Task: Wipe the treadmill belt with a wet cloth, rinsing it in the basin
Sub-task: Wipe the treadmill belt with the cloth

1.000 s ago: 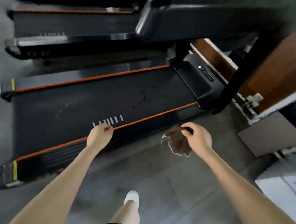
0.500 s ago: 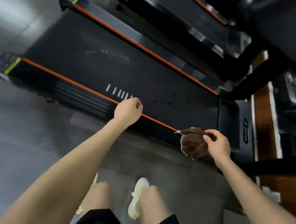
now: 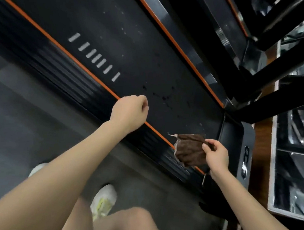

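Observation:
The black treadmill belt (image 3: pixel 135 44) runs diagonally across the view, with orange stripes along both side rails and small dark spots near its front end. My right hand (image 3: pixel 216 156) pinches a crumpled brown cloth (image 3: pixel 188 150), which hangs over the near side rail by the motor cover. My left hand (image 3: pixel 129 112) is curled into a loose fist and holds nothing; it hovers over the near orange stripe, left of the cloth. No basin is in view.
The near side rail (image 3: pixel 59 68) is ribbed and black. A black motor cover (image 3: pixel 237 141) and upright frame (image 3: pixel 263 73) stand at the right. A second treadmill (image 3: pixel 221 19) lies beyond. My white shoes (image 3: pixel 104 201) stand on the grey floor (image 3: pixel 16 129) beside the rail.
The view has dropped closer to the belt and tilted. Both hands have come further over the near rail, the right still holding the cloth.

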